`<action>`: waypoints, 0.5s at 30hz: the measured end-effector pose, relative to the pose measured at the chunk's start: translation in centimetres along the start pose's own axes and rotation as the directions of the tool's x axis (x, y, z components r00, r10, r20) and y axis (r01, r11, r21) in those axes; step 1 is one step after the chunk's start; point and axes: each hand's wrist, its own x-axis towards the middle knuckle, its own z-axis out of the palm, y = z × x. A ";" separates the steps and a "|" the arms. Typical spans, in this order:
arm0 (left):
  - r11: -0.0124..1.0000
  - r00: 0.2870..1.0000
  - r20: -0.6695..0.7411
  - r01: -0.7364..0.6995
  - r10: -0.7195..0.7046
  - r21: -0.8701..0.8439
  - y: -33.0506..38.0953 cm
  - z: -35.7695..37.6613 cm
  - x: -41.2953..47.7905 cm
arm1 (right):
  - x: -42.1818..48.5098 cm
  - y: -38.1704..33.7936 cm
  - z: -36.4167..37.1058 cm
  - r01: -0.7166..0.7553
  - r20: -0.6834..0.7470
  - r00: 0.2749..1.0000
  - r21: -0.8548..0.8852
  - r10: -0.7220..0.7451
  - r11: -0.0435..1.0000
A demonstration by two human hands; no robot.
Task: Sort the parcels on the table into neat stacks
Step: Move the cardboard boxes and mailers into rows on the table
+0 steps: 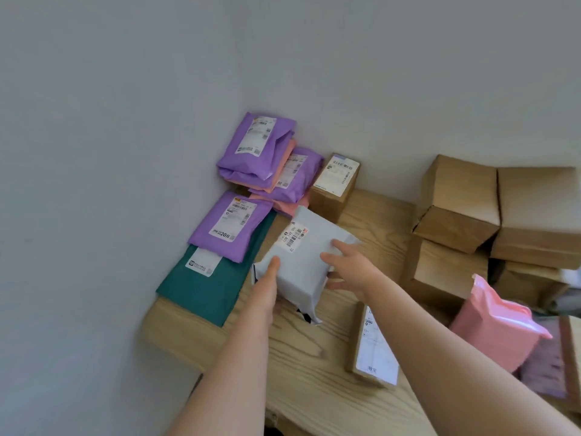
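Note:
A pale grey mailer bag (306,247) with a barcode label lies in the middle of the wooden table (314,366). My left hand (268,278) holds its left edge, thumb on top. My right hand (349,265) grips its right side, fingers spread across the top and thumb at the edge. To the left, a purple mailer (229,225) lies on a teal mailer (204,284). Behind them, purple and pink mailers (261,152) are piled in the corner against the wall.
A small labelled cardboard box (334,184) stands behind the grey bag. Several plain cardboard boxes (465,215) are stacked at the right. A pink mailer (496,325) and a labelled flat box (374,347) lie near my right forearm. The wall bounds the table's left and back.

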 end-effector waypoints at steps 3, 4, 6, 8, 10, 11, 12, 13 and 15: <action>0.986 0.997 -0.016 0.075 -0.074 0.151 0.3 -1.4 1.5 | 1.9 -0.1 1.9 0.017 -0.010 1.000 -0.065 -0.018 0.998; 0.983 0.997 -0.026 0.077 -0.074 0.166 0.5 -1.9 2.1 | 2.4 -0.2 2.4 0.030 -0.011 0.999 -0.072 -0.031 0.997; 0.987 0.997 -0.053 0.060 -0.053 0.149 1.1 -2.7 3.5 | 3.2 -0.6 3.7 0.044 -0.009 0.999 -0.065 -0.045 0.997; 0.993 0.996 -0.084 0.027 -0.017 0.115 2.0 -3.2 4.3 | 3.8 -0.9 4.9 0.054 -0.009 0.998 -0.062 -0.054 0.997; 0.989 0.996 -0.083 -0.005 0.018 0.146 2.6 -3.4 4.7 | 4.3 -1.1 5.6 0.061 -0.023 0.998 -0.078 -0.063 0.995; 0.983 0.997 -0.077 -0.010 0.024 0.183 3.0 -3.7 4.8 | 4.4 -1.3 5.9 0.058 -0.026 0.998 -0.089 -0.060 0.994; 0.974 0.997 -0.078 0.000 0.018 0.227 3.3 -4.0 4.8 | 4.6 -1.4 6.0 0.052 -0.024 0.998 -0.095 -0.055 0.994; 0.958 0.996 -0.088 0.021 0.005 0.285 3.5 -4.2 4.6 | 4.7 -1.5 5.9 0.044 -0.015 0.999 -0.088 -0.046 0.995; 0.901 0.992 -0.129 0.052 0.004 0.430 3.9 -4.7 3.8 | 4.3 -1.6 5.5 0.033 -0.009 0.999 -0.040 -0.033 0.999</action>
